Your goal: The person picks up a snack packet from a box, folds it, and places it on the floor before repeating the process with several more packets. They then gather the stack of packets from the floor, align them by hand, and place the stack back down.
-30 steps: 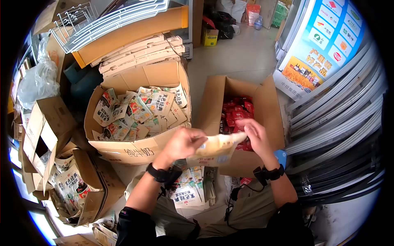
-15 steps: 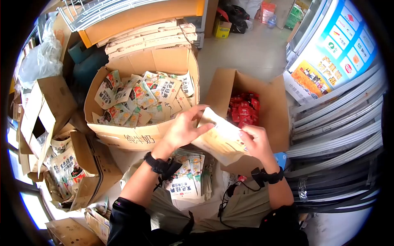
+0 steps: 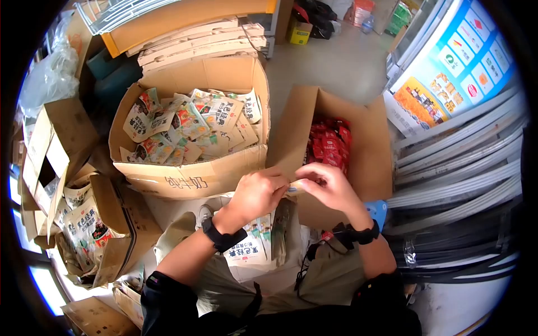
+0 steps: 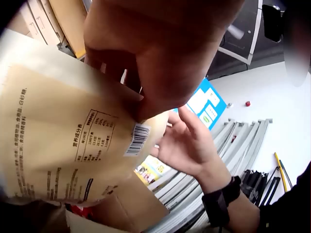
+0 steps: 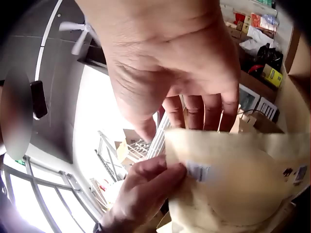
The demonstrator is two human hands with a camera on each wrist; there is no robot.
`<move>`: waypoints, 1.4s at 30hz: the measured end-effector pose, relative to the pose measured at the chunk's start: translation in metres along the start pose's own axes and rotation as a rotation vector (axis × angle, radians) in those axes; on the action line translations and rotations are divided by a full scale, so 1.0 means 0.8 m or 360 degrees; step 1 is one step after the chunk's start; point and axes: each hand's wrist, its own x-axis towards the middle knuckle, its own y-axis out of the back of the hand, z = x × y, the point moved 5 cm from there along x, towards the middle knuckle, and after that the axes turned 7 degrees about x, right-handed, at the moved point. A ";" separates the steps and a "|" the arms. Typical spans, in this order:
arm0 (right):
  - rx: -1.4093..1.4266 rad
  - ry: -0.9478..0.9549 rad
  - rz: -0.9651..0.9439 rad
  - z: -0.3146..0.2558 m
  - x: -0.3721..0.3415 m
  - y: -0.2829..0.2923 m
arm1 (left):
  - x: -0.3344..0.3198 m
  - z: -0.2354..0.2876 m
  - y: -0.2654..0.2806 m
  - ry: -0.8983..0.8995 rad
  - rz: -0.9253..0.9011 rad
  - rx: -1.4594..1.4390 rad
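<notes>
Both hands are close together in front of me at a flat beige food pouch, seen nearly edge-on in the head view. My left hand pinches the pouch by its side, thumb on the face printed with a table and barcode. My right hand is at the pouch's other end, fingers extended behind its top edge and thumb apart from it in the right wrist view. Beneath the hands, a pile of similar printed pouches lies on the floor between the legs.
A large carton full of pouches stands front left. Right of it, another carton contains red packets. More pouches fill a carton at left. Bundled grey strips lean at right, beside a printed cabinet.
The pouch has turned from its face showing to nearly edge-on. My hands have come closer together, and the right thumb has come off the pouch's edge. The head view has shifted slightly.
</notes>
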 end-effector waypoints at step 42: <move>-0.0184 0.0211 0.0216 0.007 0.003 -0.041 | -0.012 -0.006 -0.011 -0.0116 -0.0047 -0.0121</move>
